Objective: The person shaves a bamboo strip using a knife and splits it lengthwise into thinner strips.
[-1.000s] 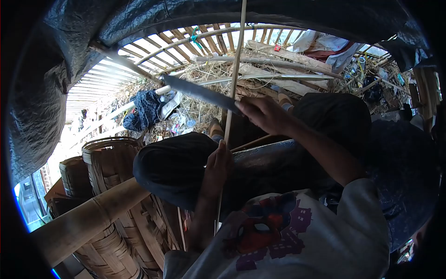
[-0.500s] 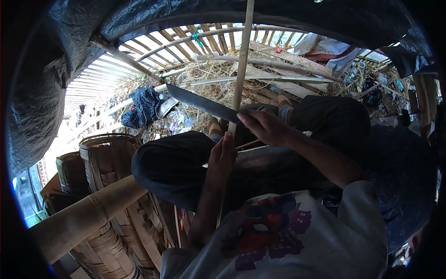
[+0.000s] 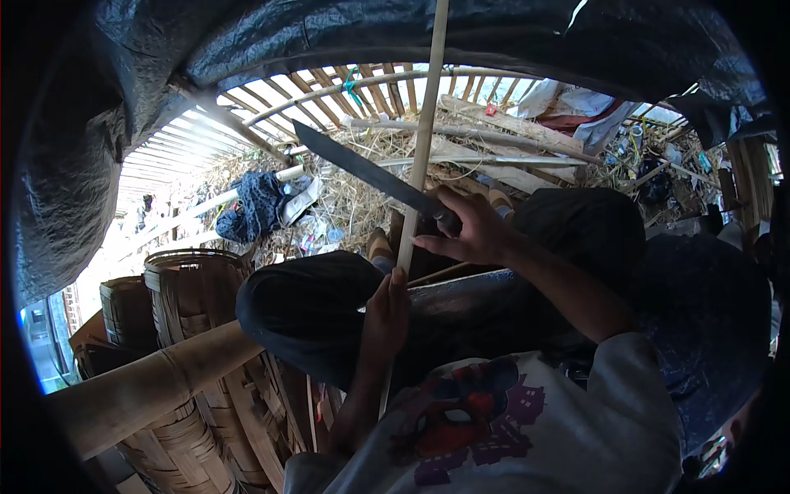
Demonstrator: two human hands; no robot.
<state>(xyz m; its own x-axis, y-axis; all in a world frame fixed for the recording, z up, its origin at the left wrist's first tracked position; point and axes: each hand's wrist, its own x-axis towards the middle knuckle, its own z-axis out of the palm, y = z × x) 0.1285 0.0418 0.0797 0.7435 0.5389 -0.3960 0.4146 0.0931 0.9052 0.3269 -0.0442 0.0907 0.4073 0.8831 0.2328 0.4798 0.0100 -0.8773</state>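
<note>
Tilted more steeply, the blade (image 3: 358,171) crosses a strip (image 3: 427,123) above straw-littered ground (image 3: 352,202).

Shirt (image 3: 568,420) grey-white, red-blue figure and purple blocks printed; trousers (image 3: 309,300) black; cord (image 3: 350,86) turquoise (bright).

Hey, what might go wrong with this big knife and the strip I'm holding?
The knife could slip down the bamboo strip into your left hand, which grips it just below the blade with no glove. The strip could also whip about, since its long upper part rises past the blade unsupported by either hand.
</note>
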